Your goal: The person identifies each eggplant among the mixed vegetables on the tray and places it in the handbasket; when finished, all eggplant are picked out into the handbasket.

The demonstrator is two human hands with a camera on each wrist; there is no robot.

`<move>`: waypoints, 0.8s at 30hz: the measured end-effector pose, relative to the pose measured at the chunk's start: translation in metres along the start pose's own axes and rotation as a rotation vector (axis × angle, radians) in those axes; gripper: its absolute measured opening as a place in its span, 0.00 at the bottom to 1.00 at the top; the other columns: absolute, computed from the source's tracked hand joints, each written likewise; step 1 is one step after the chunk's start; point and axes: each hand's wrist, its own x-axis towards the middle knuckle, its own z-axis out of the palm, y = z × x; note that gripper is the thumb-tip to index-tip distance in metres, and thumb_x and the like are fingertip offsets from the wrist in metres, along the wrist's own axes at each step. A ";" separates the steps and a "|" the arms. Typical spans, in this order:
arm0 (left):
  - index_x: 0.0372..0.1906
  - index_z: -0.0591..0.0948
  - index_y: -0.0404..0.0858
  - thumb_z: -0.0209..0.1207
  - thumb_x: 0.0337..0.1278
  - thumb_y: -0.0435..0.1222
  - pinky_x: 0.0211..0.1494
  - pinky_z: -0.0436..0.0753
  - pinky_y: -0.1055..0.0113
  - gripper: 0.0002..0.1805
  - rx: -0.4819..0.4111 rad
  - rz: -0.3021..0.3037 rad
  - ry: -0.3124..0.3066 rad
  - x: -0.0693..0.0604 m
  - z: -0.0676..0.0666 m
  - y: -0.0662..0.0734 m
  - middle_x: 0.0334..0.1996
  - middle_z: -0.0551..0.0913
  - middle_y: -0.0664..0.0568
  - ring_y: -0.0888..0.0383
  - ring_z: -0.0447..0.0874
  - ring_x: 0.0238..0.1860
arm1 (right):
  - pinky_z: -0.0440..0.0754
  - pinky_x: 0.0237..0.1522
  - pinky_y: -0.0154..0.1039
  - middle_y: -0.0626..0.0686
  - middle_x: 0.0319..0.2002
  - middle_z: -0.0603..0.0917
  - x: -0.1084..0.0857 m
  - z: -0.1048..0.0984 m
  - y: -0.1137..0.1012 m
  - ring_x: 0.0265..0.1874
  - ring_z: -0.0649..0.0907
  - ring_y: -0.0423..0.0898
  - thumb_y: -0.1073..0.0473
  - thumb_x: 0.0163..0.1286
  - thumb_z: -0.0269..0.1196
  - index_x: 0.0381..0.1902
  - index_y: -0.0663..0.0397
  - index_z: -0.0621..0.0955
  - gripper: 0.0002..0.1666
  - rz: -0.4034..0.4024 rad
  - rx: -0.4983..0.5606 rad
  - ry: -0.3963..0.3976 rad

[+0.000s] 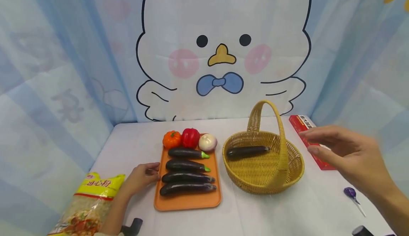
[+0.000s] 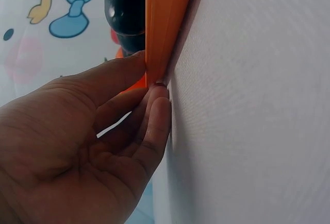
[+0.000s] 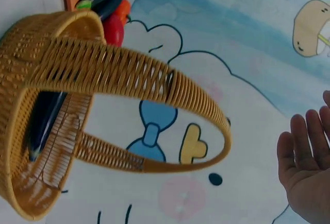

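Fingers and thumb of my left hand (image 1: 140,177) (image 2: 98,141) pinch the left edge of an orange tray (image 1: 188,204) (image 2: 167,18). Several dark eggplants (image 1: 187,188) lie across that tray, with an orange pumpkin-like vegetable (image 1: 172,139), a red pepper (image 1: 190,138) and a white-purple onion (image 1: 208,142) at its far end. One eggplant (image 1: 246,152) (image 3: 44,123) lies inside the yellow wicker basket (image 1: 252,186) (image 3: 108,69), at its left. Raised in the air right of the basket, my right hand (image 1: 348,152) (image 3: 309,167) is empty, its fingers relaxed.
A red box (image 1: 316,154) lies right of the basket, partly behind my right hand. Nearer on the right is a purple lollipop (image 1: 350,192). A yellow-topped food bag (image 1: 92,200) sits by my left forearm. A printed curtain (image 1: 220,104) hangs behind the table.
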 end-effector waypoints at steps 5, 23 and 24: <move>0.64 0.78 0.37 0.68 0.58 0.38 0.52 0.82 0.56 0.28 -0.004 0.003 -0.011 0.000 -0.001 -0.001 0.45 0.84 0.53 0.58 0.81 0.42 | 0.79 0.55 0.37 0.69 0.49 0.81 -0.001 0.036 0.004 0.53 0.80 0.55 0.91 0.50 0.60 0.48 0.82 0.77 0.24 -0.132 0.225 -0.132; 0.63 0.79 0.39 0.69 0.57 0.38 0.52 0.82 0.55 0.27 0.001 -0.012 0.000 0.002 0.002 -0.004 0.44 0.84 0.54 0.58 0.81 0.41 | 0.78 0.57 0.49 0.49 0.51 0.84 -0.022 0.169 0.088 0.53 0.81 0.53 0.60 0.63 0.71 0.55 0.49 0.82 0.22 0.295 0.160 -0.399; 0.63 0.79 0.39 0.69 0.57 0.39 0.52 0.81 0.55 0.28 0.001 -0.009 0.003 0.002 0.001 -0.004 0.45 0.84 0.54 0.58 0.81 0.41 | 0.77 0.57 0.50 0.50 0.51 0.84 -0.022 0.174 0.094 0.53 0.81 0.53 0.59 0.63 0.71 0.55 0.50 0.82 0.22 0.306 0.153 -0.406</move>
